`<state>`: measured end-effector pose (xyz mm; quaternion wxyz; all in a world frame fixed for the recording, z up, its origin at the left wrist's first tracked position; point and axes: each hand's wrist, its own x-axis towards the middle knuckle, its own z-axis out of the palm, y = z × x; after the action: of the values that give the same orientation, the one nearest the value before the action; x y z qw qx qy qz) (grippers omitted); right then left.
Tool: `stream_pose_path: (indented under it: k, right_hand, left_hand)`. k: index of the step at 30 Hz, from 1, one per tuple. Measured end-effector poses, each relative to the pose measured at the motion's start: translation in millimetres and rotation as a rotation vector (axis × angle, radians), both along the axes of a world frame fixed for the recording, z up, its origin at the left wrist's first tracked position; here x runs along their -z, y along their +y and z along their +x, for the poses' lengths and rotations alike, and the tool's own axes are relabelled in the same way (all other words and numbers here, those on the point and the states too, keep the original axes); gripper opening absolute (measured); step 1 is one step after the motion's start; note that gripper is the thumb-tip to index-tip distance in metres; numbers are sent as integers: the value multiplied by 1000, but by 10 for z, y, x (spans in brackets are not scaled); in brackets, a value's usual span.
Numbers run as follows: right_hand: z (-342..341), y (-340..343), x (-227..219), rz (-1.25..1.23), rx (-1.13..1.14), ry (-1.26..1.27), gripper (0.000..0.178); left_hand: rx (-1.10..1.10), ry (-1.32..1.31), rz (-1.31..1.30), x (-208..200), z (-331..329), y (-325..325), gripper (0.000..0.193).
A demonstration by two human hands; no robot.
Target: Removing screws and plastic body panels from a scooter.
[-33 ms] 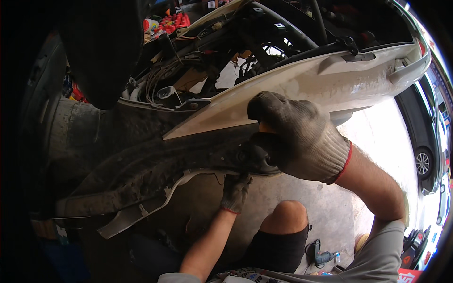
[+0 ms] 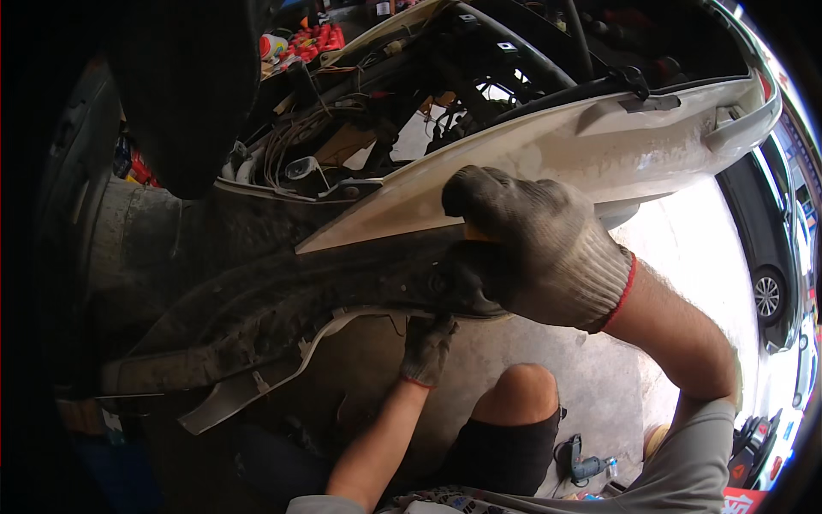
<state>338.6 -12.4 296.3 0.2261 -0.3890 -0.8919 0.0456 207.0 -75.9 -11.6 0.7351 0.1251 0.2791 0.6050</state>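
The right hand [image 2: 548,244], covered by a grey-brown knitted glove [image 2: 604,278] with a red-edged cuff, is raised at 3 o'clock, just off the centre of the view. Its fingers are curled tightly inward, and a small yellow-orange object [image 2: 481,234] is held in the grip; only a sliver is exposed, so its kind cannot be told. The left hand [image 2: 431,349], gloved in the same manner, is placed at 6 o'clock, against the lower edge of a long, curved, dusty black panel [image 2: 282,300]. Its fingertips are partly hidden there, so how far it is opened, and whether anything is gripped, cannot be told.

The black panel is stretched from 8 o'clock to the centre, where its end is partly covered by the right hand. Its lower edge is bordered by a narrow, pale, curved strip [image 2: 214,413] with small tabs. Above it, a long, pointed, dirty-white car body panel [image 2: 514,171] is extended toward 2 o'clock. Loose brown wires [image 2: 276,150] are bunched at 10 o'clock. A grey-green power drill [image 2: 586,468] is laid on the grey concrete floor [image 2: 501,343] at 5 o'clock.
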Motion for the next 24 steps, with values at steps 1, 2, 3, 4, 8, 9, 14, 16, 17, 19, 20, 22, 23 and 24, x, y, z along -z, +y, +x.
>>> stream_pose_path:
  k: [1, 2, 3, 4, 8, 9, 14, 16, 17, 19, 20, 22, 23, 24]
  right_hand:
    - [-64, 12, -36, 8, 23, -103, 37]
    - [-91, 27, -58, 17, 46, -206, 39]
    - [-78, 55, -42, 123, -14, -216, 42]
    - [-85, 80, -24, 123, -13, -216, 42]
    - [-240, 219, -53, 158, 14, -265, 33]
    - [-274, 264, -83, 99, 39, -329, 30]
    - [-315, 434, -279, -72, -157, -432, 24]
    - [-348, 438, -309, -165, -192, -508, 25]
    - [-367, 424, -303, -128, -118, -528, 26]
    - [-420, 418, -306, -90, -40, -546, 27]
    - [-457, 418, -314, -102, -8, -605, 28]
    - [-457, 412, -342, -114, 27, -664, 29]
    - [-425, 405, -367, -139, 25, -633, 29]
    - [-389, 401, -383, -164, 23, -602, 29]
  left_hand:
    - [8, -7, 18, -28, -2, 4, 36]
    - [16, -14, 36, -55, 0, 8, 35]
    - [18, -16, 36, -82, 8, 12, 35]
    - [8, -19, 32, -111, 13, 15, 35]
    - [-9, -15, 25, -56, 18, 17, 35]
    - [-7, -15, 25, -30, 13, 18, 35]
    - [2, -4, 34, 23, -9, 39, 34]
    - [-5, -8, 11, -8, 2, 34, 35]
    - [-12, -13, -11, -26, 11, 35, 35]
    - [8, -12, -10, 18, 3, 42, 35]
    - [25, -12, -10, 39, -3, 41, 36]
    - [27, -10, 6, 47, -10, 37, 36]
    - [25, -10, 20, 34, -14, 36, 36]
    - [26, -10, 21, 23, -21, 34, 36]
